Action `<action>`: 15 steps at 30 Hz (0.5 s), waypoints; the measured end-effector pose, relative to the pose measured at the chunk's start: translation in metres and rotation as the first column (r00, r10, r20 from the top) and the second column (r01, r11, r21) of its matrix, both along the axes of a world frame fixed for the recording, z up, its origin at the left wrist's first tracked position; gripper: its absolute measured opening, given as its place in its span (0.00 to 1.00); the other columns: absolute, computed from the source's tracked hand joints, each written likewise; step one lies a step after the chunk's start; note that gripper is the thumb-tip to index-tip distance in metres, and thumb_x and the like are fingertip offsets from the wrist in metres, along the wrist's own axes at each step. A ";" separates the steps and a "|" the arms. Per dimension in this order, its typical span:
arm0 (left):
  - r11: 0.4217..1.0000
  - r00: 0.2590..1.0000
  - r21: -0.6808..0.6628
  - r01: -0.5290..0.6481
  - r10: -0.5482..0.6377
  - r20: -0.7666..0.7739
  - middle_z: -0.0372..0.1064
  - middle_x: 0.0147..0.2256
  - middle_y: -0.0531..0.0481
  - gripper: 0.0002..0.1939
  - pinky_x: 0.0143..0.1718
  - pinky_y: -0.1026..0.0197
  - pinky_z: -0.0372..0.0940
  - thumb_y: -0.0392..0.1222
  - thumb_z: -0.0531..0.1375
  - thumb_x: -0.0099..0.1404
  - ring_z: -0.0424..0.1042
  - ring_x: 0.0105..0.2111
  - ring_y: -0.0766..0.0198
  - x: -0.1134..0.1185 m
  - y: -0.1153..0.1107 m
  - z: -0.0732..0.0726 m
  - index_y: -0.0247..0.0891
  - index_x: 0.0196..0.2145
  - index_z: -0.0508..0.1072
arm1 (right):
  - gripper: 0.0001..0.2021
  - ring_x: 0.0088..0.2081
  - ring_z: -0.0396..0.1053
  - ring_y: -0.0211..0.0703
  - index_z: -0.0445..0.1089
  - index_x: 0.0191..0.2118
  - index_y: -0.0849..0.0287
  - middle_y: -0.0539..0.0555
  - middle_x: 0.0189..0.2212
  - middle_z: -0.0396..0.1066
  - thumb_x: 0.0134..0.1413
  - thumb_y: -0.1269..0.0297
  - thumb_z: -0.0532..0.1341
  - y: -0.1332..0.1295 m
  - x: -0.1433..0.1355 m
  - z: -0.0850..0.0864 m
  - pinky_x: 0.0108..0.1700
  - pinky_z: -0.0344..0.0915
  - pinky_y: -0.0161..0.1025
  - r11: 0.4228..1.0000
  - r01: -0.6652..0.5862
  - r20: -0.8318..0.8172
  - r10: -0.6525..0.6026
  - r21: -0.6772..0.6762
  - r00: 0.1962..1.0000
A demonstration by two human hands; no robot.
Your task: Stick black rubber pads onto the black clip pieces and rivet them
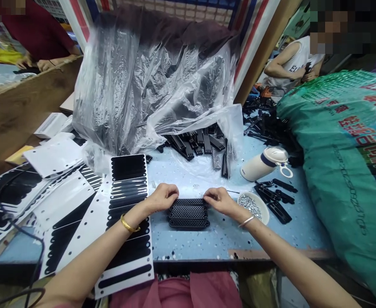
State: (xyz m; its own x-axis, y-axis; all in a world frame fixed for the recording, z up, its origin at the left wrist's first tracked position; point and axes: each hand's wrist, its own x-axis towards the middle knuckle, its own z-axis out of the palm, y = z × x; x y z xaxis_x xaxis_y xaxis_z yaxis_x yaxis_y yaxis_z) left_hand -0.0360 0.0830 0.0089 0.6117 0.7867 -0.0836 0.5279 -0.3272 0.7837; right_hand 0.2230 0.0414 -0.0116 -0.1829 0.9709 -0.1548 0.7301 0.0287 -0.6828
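A stack of black textured strips (188,214) lies on the blue table in front of me. At its far left corner is my left hand (164,196), its thumb and fingers pinched at the end of the farthest strip. My right hand (219,200) pinches the right end of that same strip. Just right of my right hand stands a white bowl (264,209) of small silvery metal pieces. Left of the stack lies a white sheet (128,192) with rows of black rounded strips, partly under my left forearm.
A clear plastic bag (162,77) with black parts (190,143) spilling out fills the back. A cream bottle (260,164) and loose black parts (276,199) lie at the right, beside a green sack (341,171). Two people work farther off.
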 end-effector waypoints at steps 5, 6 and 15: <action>0.994 0.995 -0.072 -0.087 0.090 0.046 0.72 0.26 0.50 0.10 0.29 0.64 0.59 0.35 0.54 0.57 0.68 0.27 0.64 -0.004 0.002 -0.006 0.35 0.29 0.75 | 0.07 0.27 0.69 0.42 0.72 0.26 0.62 0.54 0.22 0.72 0.48 0.64 0.61 0.052 0.011 0.005 0.30 0.60 0.36 0.987 0.120 0.102 -0.132 0.111 0.986; 0.987 0.990 -0.096 -0.127 0.132 0.056 0.73 0.25 0.50 0.09 0.29 0.65 0.59 0.35 0.54 0.56 0.68 0.27 0.64 -0.005 0.003 -0.008 0.35 0.29 0.75 | 0.08 0.28 0.69 0.44 0.71 0.25 0.62 0.55 0.23 0.72 0.46 0.61 0.63 0.067 0.010 0.007 0.31 0.60 0.37 0.980 0.139 0.122 -0.157 0.142 0.980; 0.952 0.952 -0.137 -0.275 0.290 0.099 0.71 0.22 0.51 0.07 0.28 0.64 0.60 0.36 0.56 0.52 0.68 0.25 0.64 -0.013 0.010 -0.016 0.35 0.28 0.74 | 0.15 0.31 0.70 0.47 0.65 0.18 0.59 0.55 0.21 0.70 0.40 0.55 0.66 0.164 -0.042 0.012 0.29 0.56 0.35 0.963 0.211 0.079 -0.227 0.170 0.971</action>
State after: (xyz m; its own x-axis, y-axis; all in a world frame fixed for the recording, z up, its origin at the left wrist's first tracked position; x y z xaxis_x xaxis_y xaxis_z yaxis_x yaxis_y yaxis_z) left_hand -0.0492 0.0930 -0.0068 0.3771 0.9171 -0.1297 0.4872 -0.0773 0.8699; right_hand 0.1809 0.2049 0.0008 0.0452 0.9990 -0.0016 0.7929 -0.0368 -0.6083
